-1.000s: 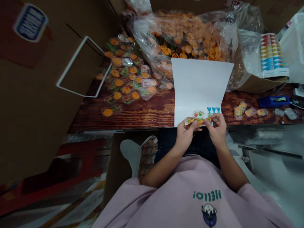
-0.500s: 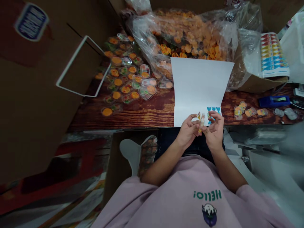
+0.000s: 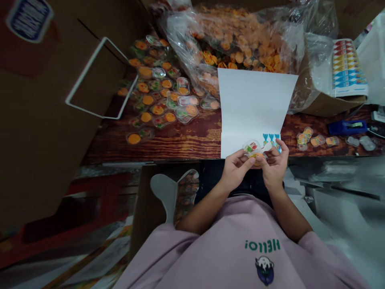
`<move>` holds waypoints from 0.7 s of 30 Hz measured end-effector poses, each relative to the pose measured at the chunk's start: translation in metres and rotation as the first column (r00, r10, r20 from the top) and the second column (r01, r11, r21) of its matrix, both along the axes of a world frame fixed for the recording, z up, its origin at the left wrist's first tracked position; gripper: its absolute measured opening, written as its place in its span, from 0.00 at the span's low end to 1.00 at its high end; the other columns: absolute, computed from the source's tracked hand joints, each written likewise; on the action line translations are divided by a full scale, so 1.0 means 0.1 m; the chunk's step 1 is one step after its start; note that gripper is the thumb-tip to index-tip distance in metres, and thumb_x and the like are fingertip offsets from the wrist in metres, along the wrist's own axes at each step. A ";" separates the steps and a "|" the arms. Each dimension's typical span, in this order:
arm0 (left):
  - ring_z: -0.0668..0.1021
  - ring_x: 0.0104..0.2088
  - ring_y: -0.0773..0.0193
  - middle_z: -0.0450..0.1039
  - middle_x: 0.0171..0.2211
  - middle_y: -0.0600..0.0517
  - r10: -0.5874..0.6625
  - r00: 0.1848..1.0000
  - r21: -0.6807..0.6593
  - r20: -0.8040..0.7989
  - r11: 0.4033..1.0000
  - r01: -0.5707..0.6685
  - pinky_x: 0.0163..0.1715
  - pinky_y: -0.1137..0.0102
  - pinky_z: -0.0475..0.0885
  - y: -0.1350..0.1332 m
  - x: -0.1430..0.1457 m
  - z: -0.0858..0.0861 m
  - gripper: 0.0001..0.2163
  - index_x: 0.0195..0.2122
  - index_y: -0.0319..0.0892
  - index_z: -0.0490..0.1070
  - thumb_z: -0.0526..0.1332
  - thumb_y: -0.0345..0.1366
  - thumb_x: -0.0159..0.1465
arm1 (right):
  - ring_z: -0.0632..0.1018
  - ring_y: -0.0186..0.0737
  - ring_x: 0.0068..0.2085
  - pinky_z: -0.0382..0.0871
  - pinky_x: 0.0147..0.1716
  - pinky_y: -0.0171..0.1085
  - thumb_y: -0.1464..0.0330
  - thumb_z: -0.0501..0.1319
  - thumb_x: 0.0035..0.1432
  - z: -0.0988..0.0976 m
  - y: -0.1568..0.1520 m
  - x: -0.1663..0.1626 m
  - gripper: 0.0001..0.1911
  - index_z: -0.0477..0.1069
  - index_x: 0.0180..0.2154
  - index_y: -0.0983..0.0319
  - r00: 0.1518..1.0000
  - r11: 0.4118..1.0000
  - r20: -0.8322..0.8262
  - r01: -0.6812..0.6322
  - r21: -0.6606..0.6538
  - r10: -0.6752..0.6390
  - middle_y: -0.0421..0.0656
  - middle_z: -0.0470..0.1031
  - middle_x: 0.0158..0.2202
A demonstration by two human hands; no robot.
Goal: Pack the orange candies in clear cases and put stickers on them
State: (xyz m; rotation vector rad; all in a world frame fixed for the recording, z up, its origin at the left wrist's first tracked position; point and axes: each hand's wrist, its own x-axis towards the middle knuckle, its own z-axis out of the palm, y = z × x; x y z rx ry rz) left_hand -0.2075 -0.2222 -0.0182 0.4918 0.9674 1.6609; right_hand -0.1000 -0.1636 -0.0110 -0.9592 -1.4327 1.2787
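My left hand point(image 3: 236, 168) and my right hand point(image 3: 274, 164) meet at the table's near edge and pinch a small clear plastic candy pack point(image 3: 252, 148) with orange and green contents between their fingertips. The pack lies flat over the lower edge of a white sticker backing sheet point(image 3: 254, 104). A few blue stickers point(image 3: 271, 139) remain at that sheet's bottom right, just by my right fingers. Both hands are closed on the pack.
A pile of similar candy packs point(image 3: 159, 100) lies on the wooden table point(image 3: 186, 140) at left. A big clear bag of orange candies point(image 3: 240, 40) sits behind. A full sticker sheet point(image 3: 349, 68), a blue tape dispenser point(image 3: 347, 127) and a few packs point(image 3: 313, 140) are right. Cardboard box point(image 3: 45, 120) stands left.
The pack first showed a yellow sticker strip across it, then was turned on edge, and now lies flat face up between my fingers. The view shifted slightly.
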 end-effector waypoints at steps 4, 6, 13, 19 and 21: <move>0.87 0.39 0.52 0.84 0.38 0.45 0.031 1.000 -0.003 0.001 1.000 -0.031 0.40 0.58 0.86 0.02 0.01 -0.03 0.20 0.43 0.39 0.79 0.73 0.52 0.61 | 0.76 0.42 0.44 0.74 0.46 0.45 0.60 0.63 0.68 0.01 0.00 0.08 0.13 0.70 0.53 0.52 0.965 0.898 0.083 0.199 0.393 -0.250 0.44 0.70 0.46; 0.87 0.40 0.53 0.84 0.39 0.46 0.083 0.997 0.015 0.003 0.996 -0.083 0.42 0.59 0.86 0.01 0.03 -0.05 0.18 0.44 0.40 0.79 0.72 0.50 0.63 | 0.75 0.47 0.49 0.72 0.50 0.50 0.62 0.65 0.66 0.04 -0.01 0.15 0.11 0.73 0.50 0.52 0.913 0.768 0.241 0.109 0.631 -0.328 0.46 0.70 0.49; 0.86 0.47 0.51 0.84 0.43 0.47 0.173 0.985 0.025 0.015 0.984 -0.174 0.48 0.58 0.84 0.01 0.05 -0.02 0.25 0.53 0.45 0.76 0.73 0.53 0.61 | 0.73 0.51 0.56 0.66 0.56 0.53 0.71 0.62 0.67 0.10 -0.02 0.20 0.29 0.67 0.65 0.43 0.775 0.700 0.597 -0.309 0.644 -0.207 0.46 0.72 0.58; 0.83 0.54 0.46 0.82 0.52 0.43 0.251 0.968 -0.038 -0.005 0.967 -0.251 0.51 0.55 0.83 0.05 -0.03 -0.01 0.26 0.48 0.42 0.81 0.67 0.61 0.63 | 0.71 0.52 0.60 0.65 0.59 0.57 0.75 0.58 0.67 0.20 -0.01 0.10 0.29 0.68 0.64 0.43 0.781 0.740 0.616 -0.351 0.573 -0.106 0.45 0.70 0.62; 0.81 0.58 0.47 0.77 0.61 0.45 0.275 0.961 -0.023 -0.022 0.961 -0.276 0.53 0.57 0.82 0.05 -0.02 -0.02 0.26 0.54 0.47 0.79 0.69 0.59 0.63 | 0.71 0.52 0.61 0.66 0.59 0.57 0.71 0.60 0.67 0.23 -0.01 0.06 0.24 0.70 0.62 0.46 0.806 0.764 0.588 -0.338 0.550 -0.067 0.46 0.69 0.62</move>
